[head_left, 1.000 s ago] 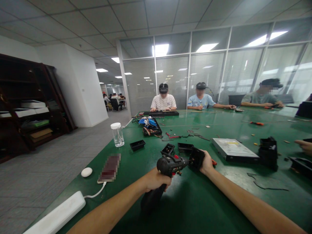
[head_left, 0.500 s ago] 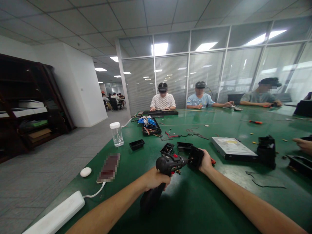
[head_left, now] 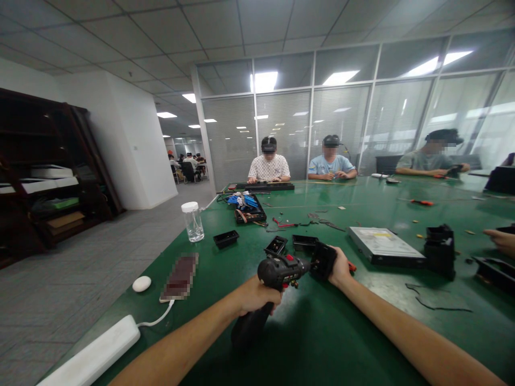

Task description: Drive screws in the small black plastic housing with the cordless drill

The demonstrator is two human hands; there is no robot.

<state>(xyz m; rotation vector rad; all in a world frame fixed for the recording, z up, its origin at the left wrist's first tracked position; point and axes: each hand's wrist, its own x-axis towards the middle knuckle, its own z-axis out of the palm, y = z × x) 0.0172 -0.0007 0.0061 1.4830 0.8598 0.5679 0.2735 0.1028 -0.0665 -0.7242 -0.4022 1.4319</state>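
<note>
My left hand [head_left: 257, 296] is wrapped round the grip of a black cordless drill [head_left: 277, 269] with a red switch on top. The drill points right, its tip at the face of a black plastic housing [head_left: 323, 261]. That housing is tilted up in my right hand [head_left: 340, 266], whose fingers are partly hidden behind it. Whether the bit touches a screw is too small to tell. Just beyond the drill lie two more black housings, one [head_left: 276, 245] with small metal parts inside and another [head_left: 304, 242] beside it. A third black housing [head_left: 226, 239] lies farther left.
Left on the green table [head_left: 314, 343] are a clear jar [head_left: 193, 222], a phone [head_left: 179, 276], a round white case [head_left: 141, 283] and a white power strip [head_left: 96, 348]. A disc drive [head_left: 386, 244] and black bag [head_left: 439, 249] lie right. Several people sit around the table.
My hands, the drill and the housing look the same. Across the table, the person in light blue has drawn an outstretched arm in, and the person at right has raised a hand slightly.
</note>
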